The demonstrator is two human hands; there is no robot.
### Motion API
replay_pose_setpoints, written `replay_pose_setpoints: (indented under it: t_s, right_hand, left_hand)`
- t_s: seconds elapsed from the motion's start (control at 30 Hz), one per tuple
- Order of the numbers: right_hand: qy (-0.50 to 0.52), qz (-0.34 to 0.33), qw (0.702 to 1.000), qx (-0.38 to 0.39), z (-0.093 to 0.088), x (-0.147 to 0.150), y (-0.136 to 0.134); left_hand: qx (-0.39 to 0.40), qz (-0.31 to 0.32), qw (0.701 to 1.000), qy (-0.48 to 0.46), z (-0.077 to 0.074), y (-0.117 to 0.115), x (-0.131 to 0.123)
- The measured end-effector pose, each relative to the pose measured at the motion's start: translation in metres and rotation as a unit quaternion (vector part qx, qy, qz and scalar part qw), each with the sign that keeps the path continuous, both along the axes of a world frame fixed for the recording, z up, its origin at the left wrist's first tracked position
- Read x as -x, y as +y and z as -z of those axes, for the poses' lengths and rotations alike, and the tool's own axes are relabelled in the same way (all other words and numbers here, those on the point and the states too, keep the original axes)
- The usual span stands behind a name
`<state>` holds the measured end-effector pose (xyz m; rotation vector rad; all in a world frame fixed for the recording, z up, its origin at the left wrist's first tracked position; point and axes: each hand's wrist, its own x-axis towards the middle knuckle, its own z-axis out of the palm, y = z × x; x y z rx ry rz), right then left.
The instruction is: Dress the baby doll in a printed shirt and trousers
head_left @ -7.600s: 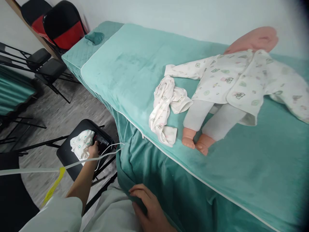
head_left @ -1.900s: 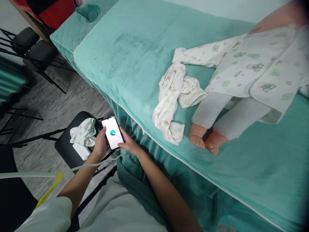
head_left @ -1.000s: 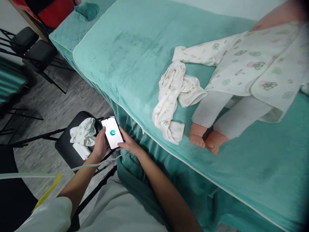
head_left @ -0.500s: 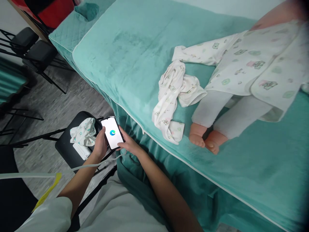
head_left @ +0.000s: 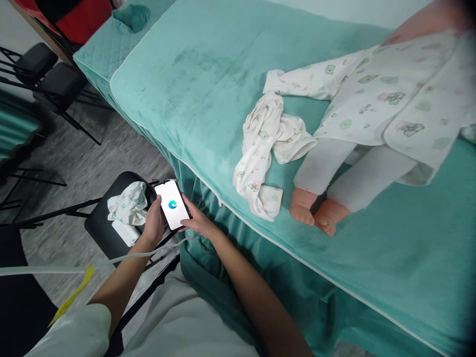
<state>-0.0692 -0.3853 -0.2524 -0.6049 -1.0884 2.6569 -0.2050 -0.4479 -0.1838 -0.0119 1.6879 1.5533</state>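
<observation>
A smartphone (head_left: 172,206) is held between both my hands, its white screen lit with a blue-green swirl logo. My left hand (head_left: 154,223) grips its left edge, thumb along the side. On the opposite edge, my right hand (head_left: 197,218) is closed round the lower corner, thumb over the bottom of the screen. Past the phone, on the green bed (head_left: 193,99), lies a baby doll (head_left: 372,109) in a printed white jacket and pale trousers, its feet bare. Crumpled baby trousers or similar printed clothing (head_left: 256,153) lie beside its legs.
A black folding chair (head_left: 100,218) stands beyond my left hand, bearing a printed cloth (head_left: 128,203) and a white flat device (head_left: 125,233). A pale cable (head_left: 148,253) with a yellow tag (head_left: 72,297) crosses my left forearm. More folding chairs (head_left: 55,79) stand at upper left.
Both hands keep the phone in the same hold, and its screen shows the same logo. The view has shifted very slightly; nothing else visibly differs.
</observation>
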Motion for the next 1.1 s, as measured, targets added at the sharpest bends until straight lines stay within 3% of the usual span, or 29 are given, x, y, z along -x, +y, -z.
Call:
replay_pose_setpoints:
  t_s: [1.1]
  right_hand:
    - [0.006, 0.002, 1.000, -0.009, -0.0080, -0.0016, 0.0018]
  left_hand:
    - [0.012, -0.003, 1.000, -0.004, -0.0013, 0.0010, -0.0005]
